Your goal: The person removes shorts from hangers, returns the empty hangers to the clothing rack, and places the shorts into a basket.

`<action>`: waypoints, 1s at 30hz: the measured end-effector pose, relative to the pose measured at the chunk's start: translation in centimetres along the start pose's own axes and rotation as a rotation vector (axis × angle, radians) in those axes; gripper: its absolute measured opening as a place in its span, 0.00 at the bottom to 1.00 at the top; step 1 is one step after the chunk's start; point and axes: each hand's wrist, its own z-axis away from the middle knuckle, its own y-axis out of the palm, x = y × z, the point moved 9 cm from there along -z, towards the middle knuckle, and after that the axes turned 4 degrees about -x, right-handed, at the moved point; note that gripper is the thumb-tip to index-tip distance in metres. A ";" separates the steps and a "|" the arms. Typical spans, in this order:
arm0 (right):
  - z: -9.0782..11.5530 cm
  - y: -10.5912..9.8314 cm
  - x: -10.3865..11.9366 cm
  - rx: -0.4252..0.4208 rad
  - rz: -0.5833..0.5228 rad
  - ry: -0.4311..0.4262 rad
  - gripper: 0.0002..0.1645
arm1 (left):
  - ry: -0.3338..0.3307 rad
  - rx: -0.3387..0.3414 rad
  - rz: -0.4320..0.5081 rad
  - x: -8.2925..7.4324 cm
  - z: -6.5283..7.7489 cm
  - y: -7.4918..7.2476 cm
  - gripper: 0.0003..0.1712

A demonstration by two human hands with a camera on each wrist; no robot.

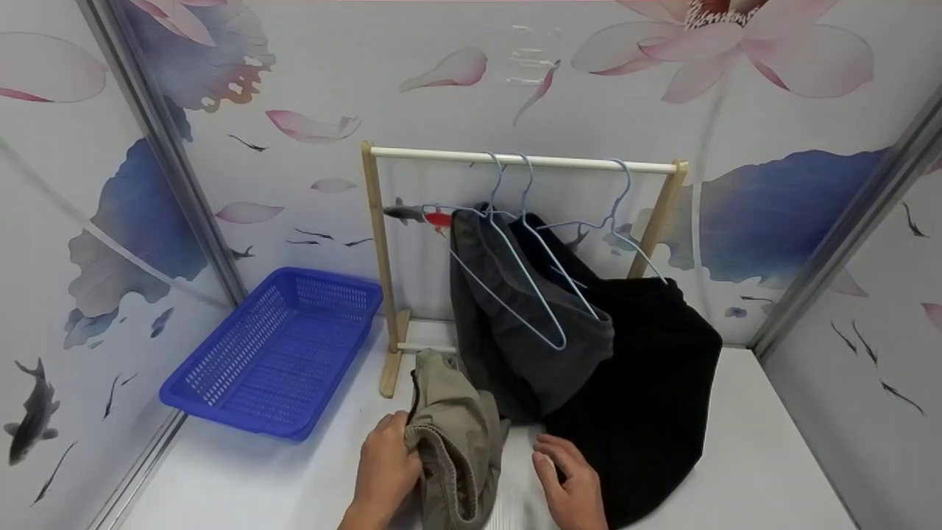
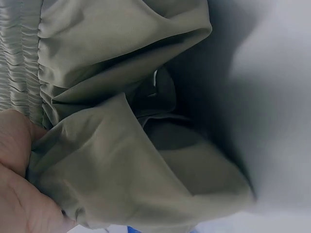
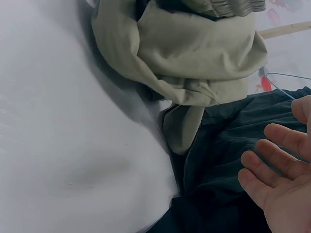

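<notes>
Metal posts (image 1: 165, 147) join white wall panels (image 1: 625, 125), printed with lotus flowers (image 1: 712, 43) and fish (image 1: 33, 416), around a white tabletop (image 1: 769, 442).

Khaki garment (image 1: 460, 405), perhaps olive in shadow; blue basket (image 1: 283, 375); charcoal garment (image 1: 541, 353); black garment (image 1: 651, 375); wall (image 1: 419, 121) with pink petals (image 1: 464, 68).

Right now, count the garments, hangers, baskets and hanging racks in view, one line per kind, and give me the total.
Garments: 3 (khaki garment, dark grey garment, black garment)
Hangers: 3
Baskets: 1 (blue basket)
Hanging racks: 1 (rack with a white rail)
Total: 8
</notes>
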 end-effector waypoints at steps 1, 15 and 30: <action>0.0 0.0 0.0 0.001 0.000 0.003 0.04 | 0.000 -0.005 0.004 -0.1 -0.1 -0.3 0.19; -0.1 0.1 0.0 0.002 -0.025 0.003 0.06 | 0.023 -0.077 0.023 -0.7 -0.6 -3.0 0.22; -0.5 1.1 0.3 0.080 -0.040 0.052 0.11 | 0.116 -0.279 0.032 -1.5 -1.7 -6.8 0.13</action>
